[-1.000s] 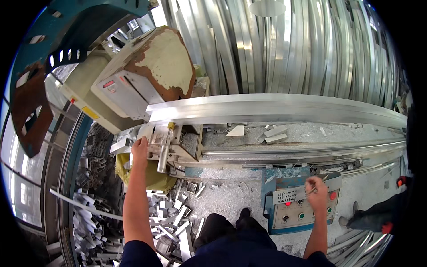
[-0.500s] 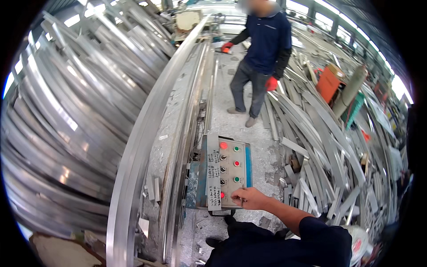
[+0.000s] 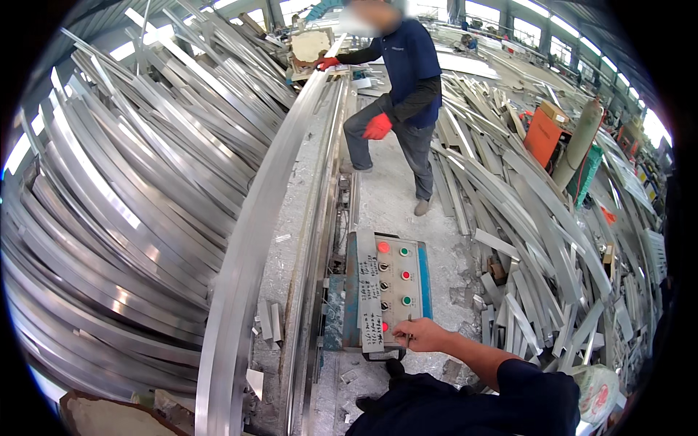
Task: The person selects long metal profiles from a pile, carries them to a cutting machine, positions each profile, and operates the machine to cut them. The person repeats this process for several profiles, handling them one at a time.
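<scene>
My right hand [image 3: 423, 336] is over the lower right corner of a control box [image 3: 396, 291] with red and green push buttons and several black knobs. Its fingers are curled closed around a thin pen-like stick [image 3: 408, 328], whose kind is hard to make out. The lowest red button [image 3: 385, 327] lies just left of my fingertips. A strip with handwriting [image 3: 371, 291] runs down the box's left side. My left hand is out of view. Left of the box, a long metal profile [image 3: 251, 240] stretches away from me. At its far end a co-worker's red-gloved hand [image 3: 326, 64] rests on it.
The co-worker [image 3: 407, 73] stands beyond the box, one leg bent. Long metal profiles [image 3: 123, 196] are stacked at the left. Offcuts [image 3: 523, 291] heap up on the right, near an orange box [image 3: 544, 136] and a gas cylinder [image 3: 578, 149]. A rail [image 3: 309, 254] runs along the floor.
The co-worker has stepped left, raised a leg and reached to the long profile's far end. My view has shifted, moving the box rightward in it. My right hand stays at the box's lower corner.
</scene>
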{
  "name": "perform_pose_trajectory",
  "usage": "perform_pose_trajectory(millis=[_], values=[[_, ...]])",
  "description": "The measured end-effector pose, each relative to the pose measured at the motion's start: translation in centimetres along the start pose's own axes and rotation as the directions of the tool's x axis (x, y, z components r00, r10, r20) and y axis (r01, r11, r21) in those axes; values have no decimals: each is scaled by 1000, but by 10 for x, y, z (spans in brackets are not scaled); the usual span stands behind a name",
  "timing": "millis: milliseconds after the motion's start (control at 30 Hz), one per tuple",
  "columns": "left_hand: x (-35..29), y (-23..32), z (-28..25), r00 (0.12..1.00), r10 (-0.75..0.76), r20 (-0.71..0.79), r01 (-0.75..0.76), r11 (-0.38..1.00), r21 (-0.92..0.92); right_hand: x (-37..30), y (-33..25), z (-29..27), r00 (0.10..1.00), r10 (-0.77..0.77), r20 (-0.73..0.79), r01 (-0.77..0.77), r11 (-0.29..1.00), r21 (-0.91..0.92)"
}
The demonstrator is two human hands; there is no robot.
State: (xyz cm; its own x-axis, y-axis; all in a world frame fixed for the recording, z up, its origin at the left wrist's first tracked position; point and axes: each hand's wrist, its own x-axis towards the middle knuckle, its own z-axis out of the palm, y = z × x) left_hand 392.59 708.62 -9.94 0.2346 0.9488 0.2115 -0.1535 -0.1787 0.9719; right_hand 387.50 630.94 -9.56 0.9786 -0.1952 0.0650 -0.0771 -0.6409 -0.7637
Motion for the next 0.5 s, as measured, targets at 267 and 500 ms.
perform_pose_trajectory(millis=[267,500], values=[[10,-18,-11,981,37,-193,74,840,538,24,-7,6,996,-77,36,77,997,14],[-57,40,26,986,30,-162,54,869,492,23,-7,20,994,-102,37,100,994,48]])
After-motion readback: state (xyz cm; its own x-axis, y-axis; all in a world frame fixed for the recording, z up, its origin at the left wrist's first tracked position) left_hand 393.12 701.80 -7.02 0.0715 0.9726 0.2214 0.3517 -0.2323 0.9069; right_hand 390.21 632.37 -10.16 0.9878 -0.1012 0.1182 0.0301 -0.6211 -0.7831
